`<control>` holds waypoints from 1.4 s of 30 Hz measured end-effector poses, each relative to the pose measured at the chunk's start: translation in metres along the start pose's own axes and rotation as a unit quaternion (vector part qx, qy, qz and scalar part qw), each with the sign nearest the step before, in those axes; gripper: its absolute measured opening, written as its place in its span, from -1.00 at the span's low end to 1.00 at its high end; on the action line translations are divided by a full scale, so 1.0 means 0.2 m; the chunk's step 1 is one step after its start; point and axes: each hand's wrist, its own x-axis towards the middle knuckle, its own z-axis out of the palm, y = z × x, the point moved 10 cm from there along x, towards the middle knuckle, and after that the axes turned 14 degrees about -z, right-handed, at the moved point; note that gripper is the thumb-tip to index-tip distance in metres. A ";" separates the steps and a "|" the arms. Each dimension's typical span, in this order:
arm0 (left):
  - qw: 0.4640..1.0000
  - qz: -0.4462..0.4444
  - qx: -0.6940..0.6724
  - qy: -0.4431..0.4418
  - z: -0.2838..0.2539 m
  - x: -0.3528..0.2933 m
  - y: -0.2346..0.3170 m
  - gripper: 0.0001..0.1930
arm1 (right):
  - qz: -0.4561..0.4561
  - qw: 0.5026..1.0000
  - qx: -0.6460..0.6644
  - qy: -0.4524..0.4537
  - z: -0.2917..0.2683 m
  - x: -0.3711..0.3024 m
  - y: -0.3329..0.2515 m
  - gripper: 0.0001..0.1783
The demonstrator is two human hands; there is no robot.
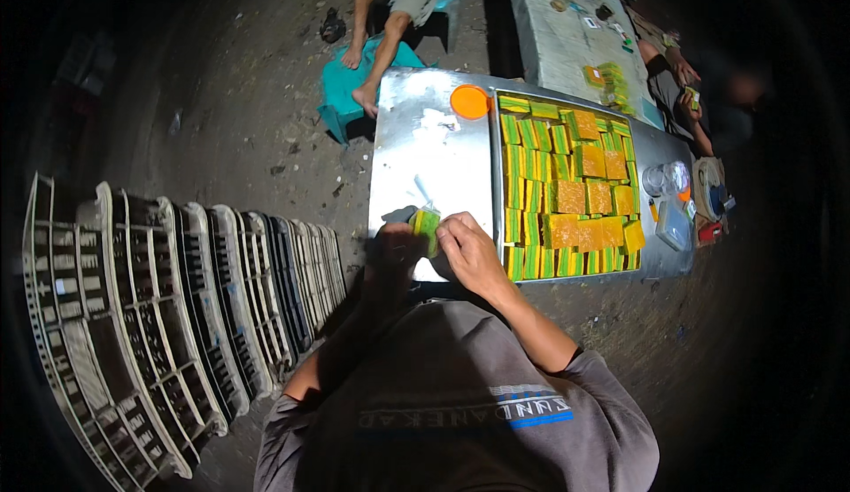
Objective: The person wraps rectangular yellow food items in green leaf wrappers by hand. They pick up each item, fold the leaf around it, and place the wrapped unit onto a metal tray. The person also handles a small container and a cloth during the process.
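A small piece of green-and-yellow layered cake [425,223], seemingly in clear plastic, is between my two hands over the bare metal tabletop [429,151]. My left hand [397,246], dark with shadow and partly blurred, grips it from the left. At its right edge, the fingers of my right hand [469,248] are closed in a pinch; what exactly they pinch is hard to see. Just right of my right hand sits a metal tray [498,182] packed with upright layered cake pieces [531,195]. Several orange-topped pieces [569,197] lie on top of them.
An orange round lid [469,101] rests beside the tray. Clear containers [675,224] stand at the table's right end. Plastic crates [204,306] line the left side. Beyond, one person sits with bare feet [365,98] near the table; another's hands [689,93] show by a second table [553,45].
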 end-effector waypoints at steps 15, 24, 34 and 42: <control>0.971 0.124 0.185 0.084 -0.02 -0.04 0.24 -0.78 | 0.008 0.999 -0.047 -0.024 -0.02 0.05 -0.08 -0.70; 0.944 -0.101 -0.283 -0.135 0.07 0.09 -0.13 -0.53 | 0.180 0.859 0.468 -0.101 0.19 0.13 0.27 -0.56; 0.997 -0.015 0.053 -0.049 -0.04 -0.06 -0.10 -0.62 | 0.057 0.968 -0.241 -0.036 0.23 0.66 1.02 -0.73; 0.998 -0.050 0.034 -0.024 -0.12 -0.07 -0.14 -0.64 | 0.159 0.973 -0.167 0.001 0.25 0.59 1.13 -0.79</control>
